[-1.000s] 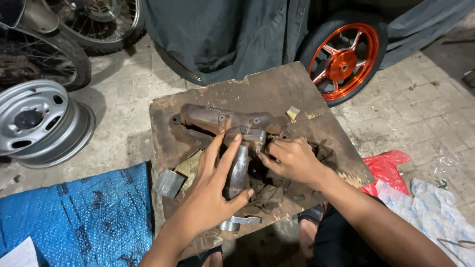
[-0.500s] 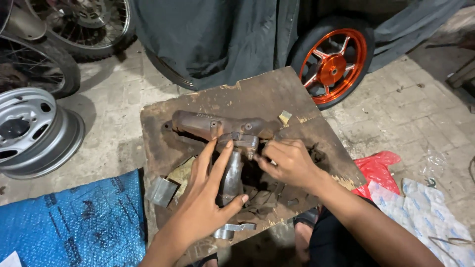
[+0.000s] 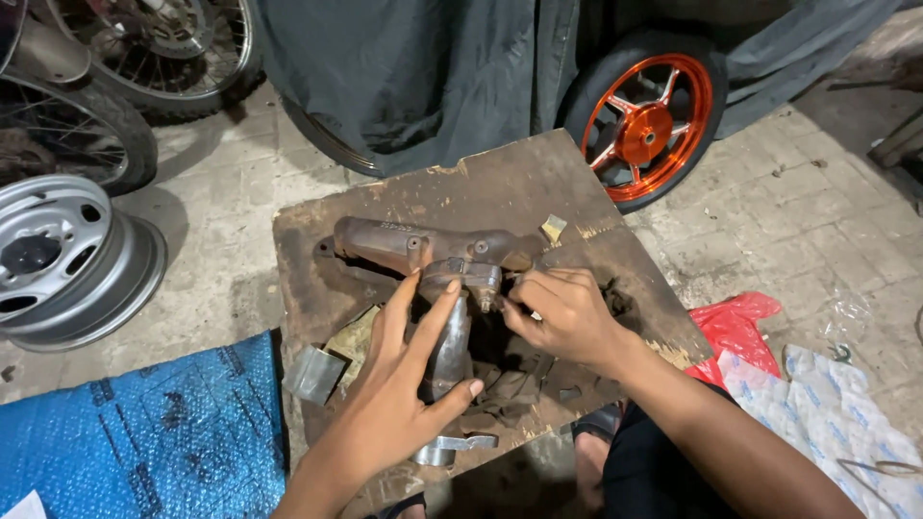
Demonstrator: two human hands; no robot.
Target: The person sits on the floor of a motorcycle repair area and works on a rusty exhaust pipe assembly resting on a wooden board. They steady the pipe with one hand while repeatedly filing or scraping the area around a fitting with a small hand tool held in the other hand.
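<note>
A rusty brown metal manifold-like casting (image 3: 404,245) lies on a worn wooden board (image 3: 500,183). A grey pipe section (image 3: 452,346) runs from it toward me. My left hand (image 3: 399,404) rests flat over that pipe, fingers spread, thumb hooked around its right side. My right hand (image 3: 567,317) is closed at the joint where pipe meets casting, fingertips pinched on something small that I cannot make out.
A bright metal clamp piece (image 3: 442,450) and a small grey metal plate (image 3: 315,375) lie at the board's near edge. A steel wheel rim (image 3: 58,259) sits left, an orange-rimmed tyre (image 3: 649,125) behind, blue sheet (image 3: 144,432) lower left, red bag (image 3: 735,322) right.
The view has shifted slightly; both hands stay on the pipe and joint, the right hand's fingers working a little at the joint.
</note>
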